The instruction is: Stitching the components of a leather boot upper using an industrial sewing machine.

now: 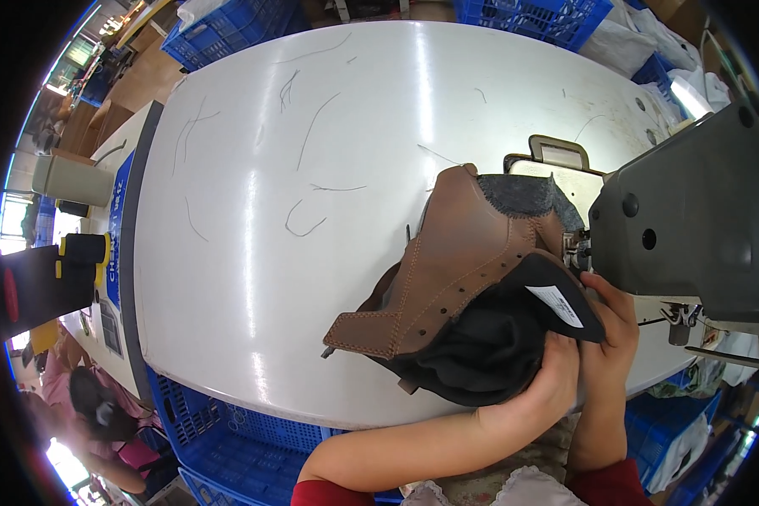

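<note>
A brown leather boot upper (455, 261) with orange stitching, eyelet holes and a black lining (481, 354) lies at the sewing machine (691, 211). Its grey felt edge (523, 194) reaches the needle area, which the machine head partly hides. A white label (555, 305) shows on the black tongue piece. My left hand (557, 371) grips the lining near the label, its fingertips partly hidden by the fabric. Close beside it, my right hand (611, 316) pinches the edge of the black piece, just below the machine head.
Loose dark thread ends (316, 131) are scattered over the white table (211, 320). Blue crates (236, 455) stand below the near edge, and others (531, 21) stand beyond the far edge. At the left is another machine table (126, 253), with a person in pink (63, 379) beside it.
</note>
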A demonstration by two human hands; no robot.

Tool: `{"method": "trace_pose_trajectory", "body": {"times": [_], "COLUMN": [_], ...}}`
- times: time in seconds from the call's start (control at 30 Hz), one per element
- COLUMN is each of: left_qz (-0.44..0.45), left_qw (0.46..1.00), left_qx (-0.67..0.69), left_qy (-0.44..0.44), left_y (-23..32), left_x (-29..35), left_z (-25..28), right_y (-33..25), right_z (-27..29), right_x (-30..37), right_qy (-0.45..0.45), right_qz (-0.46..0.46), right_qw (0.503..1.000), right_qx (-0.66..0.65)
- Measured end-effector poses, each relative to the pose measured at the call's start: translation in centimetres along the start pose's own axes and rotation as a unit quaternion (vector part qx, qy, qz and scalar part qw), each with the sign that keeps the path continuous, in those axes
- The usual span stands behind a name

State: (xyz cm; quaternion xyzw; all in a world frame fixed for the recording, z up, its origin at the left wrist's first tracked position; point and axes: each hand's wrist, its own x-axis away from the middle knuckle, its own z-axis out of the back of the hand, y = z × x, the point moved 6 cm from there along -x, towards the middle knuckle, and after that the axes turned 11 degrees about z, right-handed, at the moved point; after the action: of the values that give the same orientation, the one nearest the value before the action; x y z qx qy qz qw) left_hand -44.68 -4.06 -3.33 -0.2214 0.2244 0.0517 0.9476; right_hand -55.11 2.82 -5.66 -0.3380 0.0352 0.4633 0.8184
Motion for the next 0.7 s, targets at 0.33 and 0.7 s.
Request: {"method": "trace_pose_trajectory", "body": {"times": [0.33, 0.7], "left_qz": [0.022, 0.059], "left_qw": [1.000, 0.998], "left_qx": [0.018, 0.011], "left_qy": [-0.008, -0.023], "left_y": [0.3, 0.2], "left_x": [-0.3, -0.6], "left_z": [0.2, 0.5], "right_y": [-0.1, -0.5], "right_z": [0.2, 0.4], "right_x": [-0.2, -1.0], "right_qy": [-0.013, 0.027], "right_qz": [0.000, 0.101], "right_qw": [1.000, 0.995], "right_qx": [0.020, 0.001]}}
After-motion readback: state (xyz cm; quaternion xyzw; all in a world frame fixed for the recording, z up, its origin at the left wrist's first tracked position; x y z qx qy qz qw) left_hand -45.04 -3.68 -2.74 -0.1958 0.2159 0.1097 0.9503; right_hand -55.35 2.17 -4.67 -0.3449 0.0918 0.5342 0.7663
